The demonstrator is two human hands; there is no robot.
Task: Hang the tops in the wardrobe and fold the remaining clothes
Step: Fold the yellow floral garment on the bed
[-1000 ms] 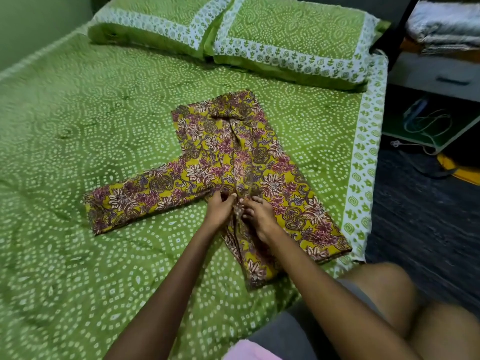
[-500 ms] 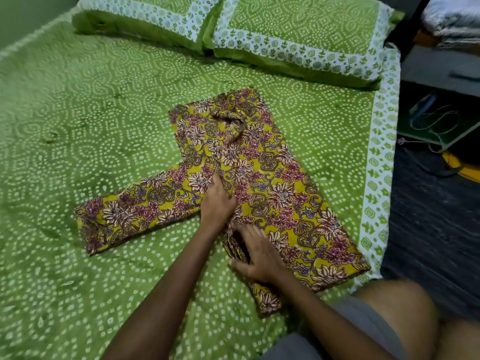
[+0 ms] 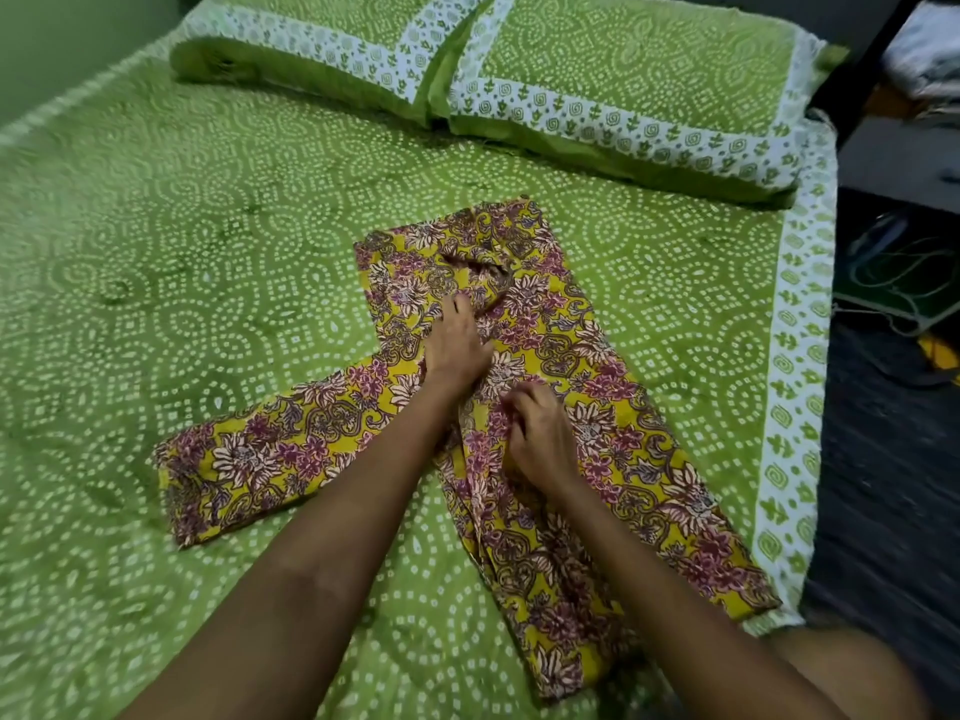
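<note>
The yellow flowery top lies flat on the green bed. The left hand presses on it with straight fingers, holding nothing. Just beside it, the right hand has curled fingers pinching the cloth. One sleeve sticks out past the left hand. Two pillows lie far beyond both hands.

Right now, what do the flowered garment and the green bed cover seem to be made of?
The flowered garment looks like thin woven printed cloth, perhaps cotton: matte, it lies flat with soft creases where the left hand presses and the right hand pinches it. The green bed cover seems a matte printed cloth too, slightly padded, with shallow dimples. The exact fibre cannot be told.
</note>
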